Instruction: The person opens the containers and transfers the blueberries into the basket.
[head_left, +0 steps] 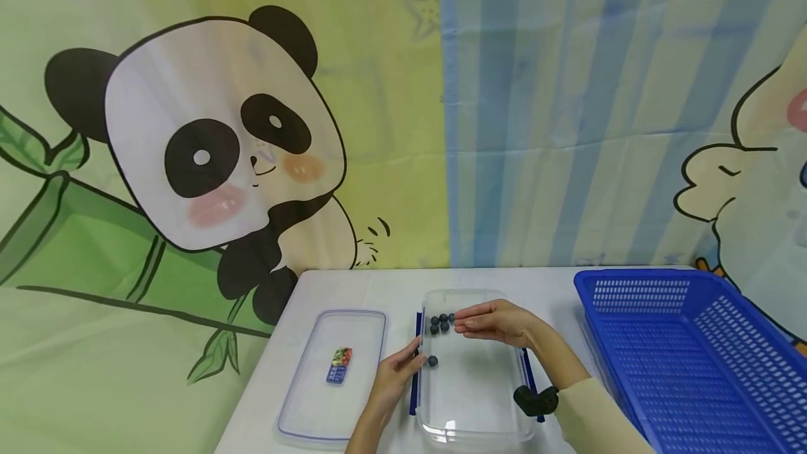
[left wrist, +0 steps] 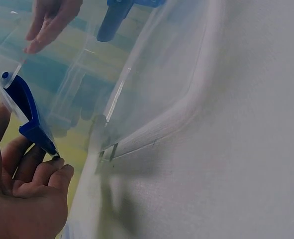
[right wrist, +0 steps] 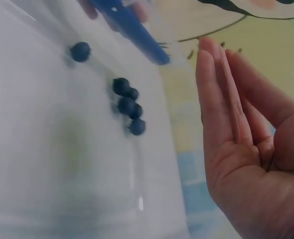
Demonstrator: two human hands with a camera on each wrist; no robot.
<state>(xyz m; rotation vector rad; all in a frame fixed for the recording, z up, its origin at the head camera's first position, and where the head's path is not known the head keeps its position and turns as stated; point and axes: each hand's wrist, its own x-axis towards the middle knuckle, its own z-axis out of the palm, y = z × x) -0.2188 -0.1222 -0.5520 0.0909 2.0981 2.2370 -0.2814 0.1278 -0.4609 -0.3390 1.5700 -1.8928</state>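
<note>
A clear plastic box (head_left: 476,391) with blue side latches stands on the white table. Several blueberries (right wrist: 126,105) cluster at its far left corner, and a single blueberry (head_left: 433,361) lies apart near the left wall. My left hand (head_left: 397,373) grips the box's left side by the blue latch (left wrist: 30,109), thumb at the rim and fingers curled below. Over the far part of the box is my right hand (head_left: 494,321), its fingers straight and held together, with nothing visible between them. In the head view its fingertips are right beside the clustered blueberries.
To the left lies a clear lid (head_left: 315,405) with a blue edge and a small colourful label (head_left: 339,366). A large blue plastic basket (head_left: 668,356) stands at the right. Behind the table (head_left: 384,289) hangs a curtain (head_left: 391,125) printed with a panda.
</note>
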